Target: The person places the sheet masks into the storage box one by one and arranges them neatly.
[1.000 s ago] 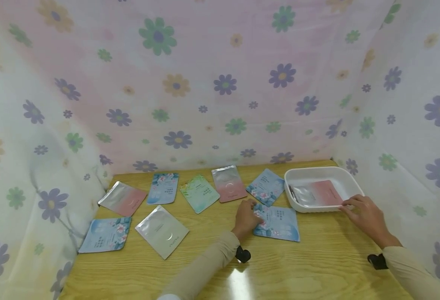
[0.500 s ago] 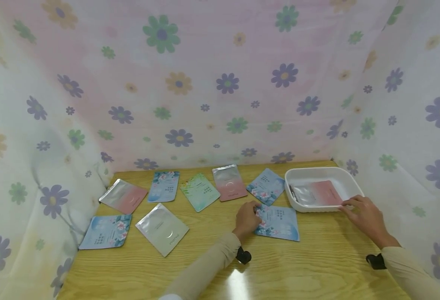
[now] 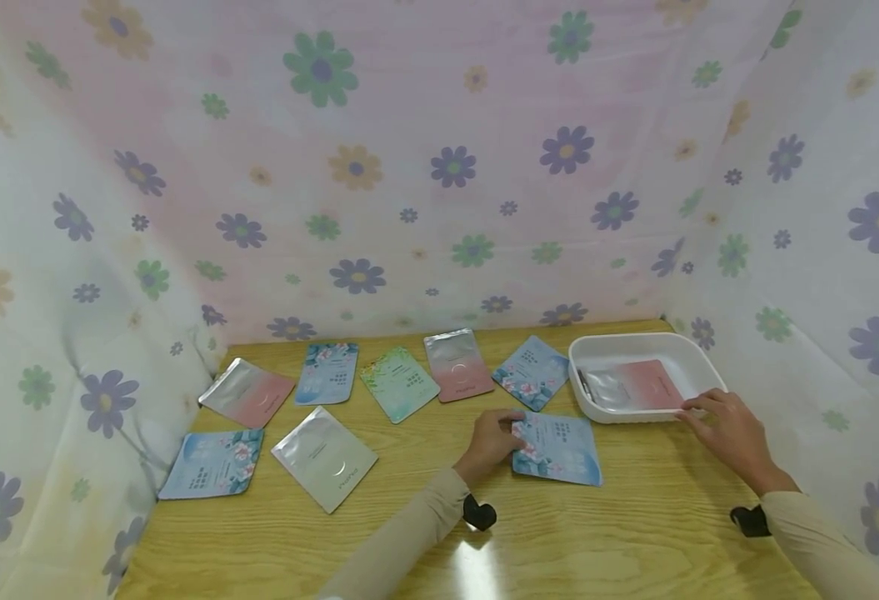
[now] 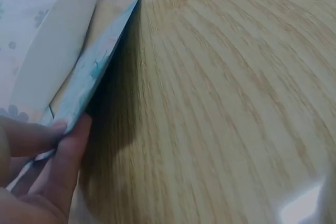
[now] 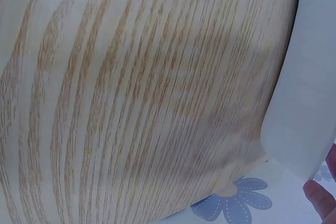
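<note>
My left hand (image 3: 490, 444) pinches the left edge of a blue floral sheet mask packet (image 3: 559, 447) between thumb and fingers. In the left wrist view that packet (image 4: 89, 72) tilts up off the table, a dark shadow beneath it. My right hand (image 3: 731, 433) grips the near right corner of a white plastic basket (image 3: 697, 367) by its rim; in the right wrist view, fingertips (image 5: 316, 192) show at the basket's corner. Inside the basket lies a pink and silver packet (image 3: 652, 385), with the edge of something dark beside it.
Another blue packet (image 3: 532, 372) lies just left of the basket. Further left are a pink one (image 3: 460, 371), a green one (image 3: 402, 387), a pale silver-green one (image 3: 327, 458) and several more. Flowered cloth (image 3: 409, 250) walls the wooden table (image 3: 559, 542) at back and sides.
The left hand takes a firmer hold of the blue packet's edge, and the packet has shifted slightly right. The right hand stays at the basket's rim.
</note>
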Available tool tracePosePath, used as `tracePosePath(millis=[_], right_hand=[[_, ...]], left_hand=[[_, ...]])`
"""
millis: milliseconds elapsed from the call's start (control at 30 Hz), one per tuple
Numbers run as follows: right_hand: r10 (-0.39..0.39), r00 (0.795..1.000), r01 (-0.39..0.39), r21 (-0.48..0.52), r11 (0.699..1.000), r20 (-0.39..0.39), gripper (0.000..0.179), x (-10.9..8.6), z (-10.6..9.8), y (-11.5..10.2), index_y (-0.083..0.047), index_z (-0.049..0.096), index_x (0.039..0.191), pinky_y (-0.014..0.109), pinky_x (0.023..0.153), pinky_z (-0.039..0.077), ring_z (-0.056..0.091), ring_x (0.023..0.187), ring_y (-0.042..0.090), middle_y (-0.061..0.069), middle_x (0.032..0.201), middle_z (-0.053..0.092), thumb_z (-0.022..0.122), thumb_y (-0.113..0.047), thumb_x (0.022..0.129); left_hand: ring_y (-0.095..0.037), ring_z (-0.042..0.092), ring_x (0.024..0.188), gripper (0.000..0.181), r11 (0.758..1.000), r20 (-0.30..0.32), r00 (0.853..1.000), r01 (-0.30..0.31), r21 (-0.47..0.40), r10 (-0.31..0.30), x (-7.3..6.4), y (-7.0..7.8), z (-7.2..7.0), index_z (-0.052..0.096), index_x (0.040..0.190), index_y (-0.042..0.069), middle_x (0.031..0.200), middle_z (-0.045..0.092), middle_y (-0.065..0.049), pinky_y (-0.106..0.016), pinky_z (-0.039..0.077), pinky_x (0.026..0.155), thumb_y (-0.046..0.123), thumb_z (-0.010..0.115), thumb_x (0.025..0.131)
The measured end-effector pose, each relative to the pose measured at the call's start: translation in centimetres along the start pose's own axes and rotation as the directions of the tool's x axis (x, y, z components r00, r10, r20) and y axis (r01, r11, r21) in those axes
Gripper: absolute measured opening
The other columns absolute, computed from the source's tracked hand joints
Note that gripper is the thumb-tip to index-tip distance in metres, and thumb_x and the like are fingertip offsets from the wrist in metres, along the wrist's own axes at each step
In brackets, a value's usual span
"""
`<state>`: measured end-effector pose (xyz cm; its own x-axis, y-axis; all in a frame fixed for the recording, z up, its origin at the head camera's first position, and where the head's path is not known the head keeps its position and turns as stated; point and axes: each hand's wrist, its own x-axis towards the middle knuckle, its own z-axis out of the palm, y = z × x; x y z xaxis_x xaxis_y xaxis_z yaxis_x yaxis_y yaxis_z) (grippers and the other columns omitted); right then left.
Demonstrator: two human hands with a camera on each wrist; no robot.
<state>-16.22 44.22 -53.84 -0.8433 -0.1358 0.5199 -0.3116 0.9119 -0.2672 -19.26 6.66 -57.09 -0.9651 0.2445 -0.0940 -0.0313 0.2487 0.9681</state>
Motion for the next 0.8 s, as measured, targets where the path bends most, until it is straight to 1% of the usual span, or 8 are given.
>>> tracePosePath(millis=[67, 167, 233, 333, 400, 500, 667, 800], right_hand=[[-0.005, 1.0, 0.005, -0.001, 1.0, -0.001, 0.015, 0.0, 0.1, 0.1, -0.008, 0.073, 0.076, 0.038, 0.049, 0.041, 0.053, 0.071, 0.029, 0.007, 0.081, 0.06, 0.084, -0.012, 0.066], [-0.01, 1.0, 0.01, 0.001, 1.0, -0.001, 0.015, -0.1, 0.2, 0.3, -0.008, 0.072, 0.076, 0.037, 0.049, 0.041, 0.052, 0.07, 0.029, 0.008, 0.081, 0.06, 0.083, -0.012, 0.066], [-0.011, 1.0, 0.011, 0.001, 1.0, 0.0, 0.015, -0.1, 0.2, 0.3, -0.008, 0.073, 0.076, 0.036, 0.049, 0.041, 0.052, 0.07, 0.029, 0.007, 0.081, 0.06, 0.083, -0.013, 0.066], [-0.007, 1.0, 0.007, -0.001, 1.0, 0.003, 0.015, 0.0, 0.1, 0.2, -0.008, 0.073, 0.076, 0.036, 0.048, 0.041, 0.052, 0.071, 0.028, 0.007, 0.081, 0.06, 0.083, -0.013, 0.067], [-0.002, 1.0, 0.002, 0.003, 1.0, 0.006, 0.015, 0.1, 0.0, 0.1, -0.008, 0.073, 0.077, 0.036, 0.048, 0.041, 0.053, 0.071, 0.029, 0.007, 0.081, 0.06, 0.083, -0.014, 0.067], [0.005, 1.0, -0.005, 0.008, 1.0, 0.009, 0.015, 0.2, -0.1, 0.0, -0.009, 0.072, 0.076, 0.036, 0.047, 0.04, 0.053, 0.072, 0.03, 0.007, 0.082, 0.06, 0.083, -0.015, 0.068], [0.011, 1.0, -0.011, 0.008, 1.0, 0.015, 0.015, 0.2, -0.2, -0.1, -0.008, 0.072, 0.077, 0.034, 0.047, 0.039, 0.052, 0.071, 0.031, 0.008, 0.082, 0.06, 0.083, -0.016, 0.069], [0.017, 1.0, -0.017, 0.004, 1.0, 0.02, 0.016, 0.0, -0.1, 0.0, -0.007, 0.073, 0.078, 0.034, 0.047, 0.038, 0.052, 0.07, 0.031, 0.01, 0.082, 0.06, 0.082, -0.016, 0.07]], left_hand=[[-0.012, 0.062, 0.095, 0.045, 0.999, 0.019, 1.0, 0.007, -0.04, -0.006, -0.1, -0.1, -0.2, 0.071, 0.111, 0.007, 0.115, 0.064, -0.005, -0.025, 0.055, 0.059, -0.011, 0.076, 0.07], [-0.015, 0.067, 0.078, 0.046, 0.99, 0.043, 0.999, 0.02, -0.143, -0.014, -0.3, -0.4, -0.4, 0.07, 0.113, 0.008, 0.116, 0.063, -0.006, -0.028, 0.055, 0.051, -0.012, 0.074, 0.072], [-0.019, 0.068, 0.07, 0.047, 0.972, 0.055, 0.998, 0.027, -0.235, -0.015, -0.4, -0.6, -0.6, 0.07, 0.114, 0.008, 0.115, 0.063, -0.008, -0.03, 0.055, 0.049, -0.015, 0.071, 0.073], [-0.023, 0.069, 0.073, 0.047, 0.937, 0.053, 0.998, 0.03, -0.348, -0.013, -0.4, -0.8, -0.9, 0.07, 0.115, 0.008, 0.113, 0.064, -0.009, -0.031, 0.056, 0.053, -0.018, 0.066, 0.075], [-0.026, 0.069, 0.076, 0.047, 0.917, 0.05, 0.999, 0.029, -0.397, -0.01, -0.4, -0.9, -1.1, 0.07, 0.115, 0.008, 0.11, 0.065, -0.011, -0.031, 0.056, 0.056, -0.019, 0.064, 0.076], [-0.026, 0.069, 0.076, 0.046, 0.904, 0.031, 0.999, 0.03, -0.427, -0.019, -0.6, -0.7, -1.4, 0.07, 0.113, 0.007, 0.105, 0.067, -0.012, -0.031, 0.056, 0.057, -0.019, 0.064, 0.076], [-0.017, 0.067, 0.07, 0.042, 0.897, 0.014, 0.999, 0.033, -0.441, -0.029, -1.0, -0.4, -2.2, 0.069, 0.115, 0.006, 0.098, 0.068, -0.012, -0.027, 0.055, 0.054, -0.013, 0.068, 0.077], [-0.015, 0.066, 0.069, 0.042, 0.873, 0.039, 0.999, 0.039, -0.486, -0.023, -1.2, -0.4, -2.9, 0.066, 0.119, 0.005, 0.103, 0.066, -0.012, -0.025, 0.054, 0.053, -0.012, 0.066, 0.08]])
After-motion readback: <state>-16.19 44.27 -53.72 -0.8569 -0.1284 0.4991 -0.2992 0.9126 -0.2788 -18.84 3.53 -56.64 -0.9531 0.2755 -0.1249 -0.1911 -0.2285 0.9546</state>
